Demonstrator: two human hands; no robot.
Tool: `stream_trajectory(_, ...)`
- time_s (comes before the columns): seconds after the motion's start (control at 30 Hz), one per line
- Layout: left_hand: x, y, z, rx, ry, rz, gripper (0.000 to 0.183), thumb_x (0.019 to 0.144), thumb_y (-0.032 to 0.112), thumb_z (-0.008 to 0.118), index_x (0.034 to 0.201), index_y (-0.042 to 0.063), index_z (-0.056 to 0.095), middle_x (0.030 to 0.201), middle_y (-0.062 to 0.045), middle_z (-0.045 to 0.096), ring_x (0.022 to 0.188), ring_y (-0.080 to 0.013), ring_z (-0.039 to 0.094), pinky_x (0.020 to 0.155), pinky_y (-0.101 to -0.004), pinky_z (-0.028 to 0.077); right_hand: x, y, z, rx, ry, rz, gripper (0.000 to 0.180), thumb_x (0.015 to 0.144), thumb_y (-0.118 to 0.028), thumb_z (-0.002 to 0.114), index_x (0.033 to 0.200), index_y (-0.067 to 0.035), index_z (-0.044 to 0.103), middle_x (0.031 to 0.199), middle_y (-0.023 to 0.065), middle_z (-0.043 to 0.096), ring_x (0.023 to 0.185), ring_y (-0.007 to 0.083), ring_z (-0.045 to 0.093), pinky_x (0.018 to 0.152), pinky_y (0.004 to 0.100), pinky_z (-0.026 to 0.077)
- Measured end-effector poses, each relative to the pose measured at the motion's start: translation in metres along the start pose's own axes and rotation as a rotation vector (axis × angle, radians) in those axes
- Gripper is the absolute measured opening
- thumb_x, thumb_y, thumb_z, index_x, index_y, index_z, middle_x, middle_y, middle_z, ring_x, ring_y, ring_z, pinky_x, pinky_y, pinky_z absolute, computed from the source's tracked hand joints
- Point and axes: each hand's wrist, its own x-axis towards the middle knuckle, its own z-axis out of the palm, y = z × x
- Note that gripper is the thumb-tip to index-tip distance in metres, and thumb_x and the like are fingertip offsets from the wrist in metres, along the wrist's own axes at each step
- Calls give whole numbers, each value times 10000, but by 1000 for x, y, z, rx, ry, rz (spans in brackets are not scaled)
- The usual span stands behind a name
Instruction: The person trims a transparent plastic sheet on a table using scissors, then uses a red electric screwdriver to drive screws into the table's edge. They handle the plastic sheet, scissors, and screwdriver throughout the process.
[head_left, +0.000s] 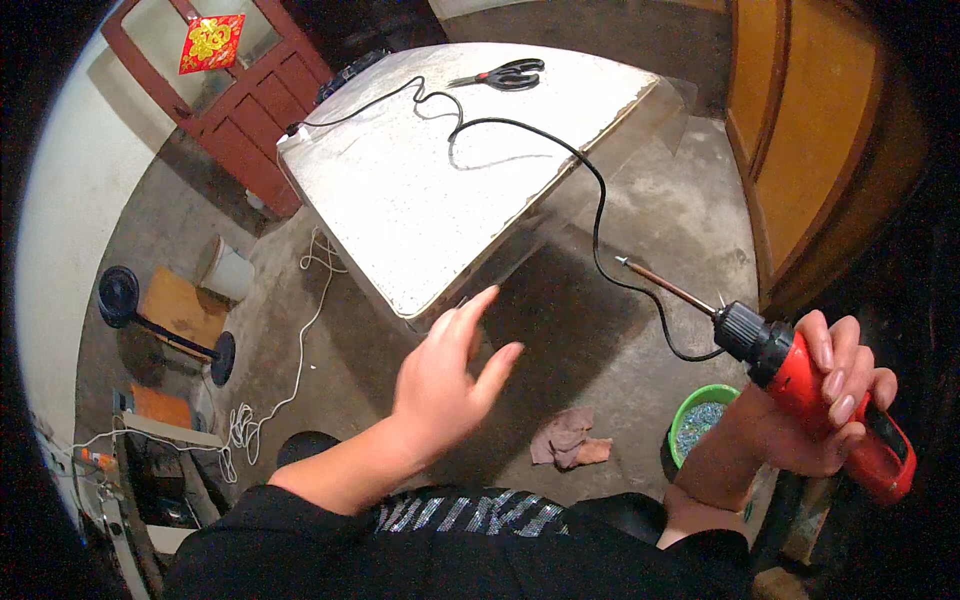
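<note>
My right hand (840, 397) grips the red body of a cordless-style power screwdriver (802, 379), held up at the right. Its long bit points up and left, with a small screw-like metal piece (622, 259) at the tip. My left hand (446, 367) is held in the air by the near corner of a white-topped table (405, 225), fingers apart and holding nothing. A black cable (598, 202) runs over the table and hangs down, passing behind the chuck. Black-handled scissors (506, 76) lie at the table's far side.
On the floor are a crumpled cloth (570, 442), a green basin (709, 390) of small pieces and a white bucket (227, 270). A white cord (304, 352) trails at the left near a black stand (172, 334). Wooden cabinet doors (810, 135) rise at the right.
</note>
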Motion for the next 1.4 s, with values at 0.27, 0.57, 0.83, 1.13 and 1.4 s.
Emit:
stream_trajectory(0.27,-30,-44,-27,-14,-242,-271,187,900,215,580,878,79,707,758,-105,649,699,-231,638,616,-348,495,-7,18,1,-39,12,67,281,761,-146,736,962,-152,540,722,-63,544,744,94,460,777,257,359)
stream_trajectory(0.57,4,-32,-52,345,15,193,269,820,276,688,657,70,635,602,-87,517,550,-272,545,492,-357,429,-16,34,14,-82,-70,160,314,779,-224,755,990,-190,525,707,-94,546,740,73,459,738,241,359)
stream_trajectory(0.83,-21,-41,-71,319,-624,-192,351,817,359,661,1033,84,689,861,-145,676,816,-317,649,718,-399,514,-23,38,22,-138,-62,183,313,783,-243,760,983,-201,522,711,-93,554,736,72,469,739,246,358)
stream_trajectory(1.13,-53,-51,-14,-1759,-411,-1059,402,977,282,492,1336,106,449,627,78,291,489,-26,232,421,-185,197,-35,49,34,-134,-147,307,329,786,-251,766,981,-210,504,718,-81,558,746,78,484,743,251,356)
stream_trajectory(1.4,-22,-50,99,-1664,133,-627,358,871,439,615,1031,137,509,737,36,367,656,-115,356,655,-279,344,-41,44,52,-218,-73,343,375,737,-293,806,934,-224,495,687,-98,542,721,70,475,734,247,349)
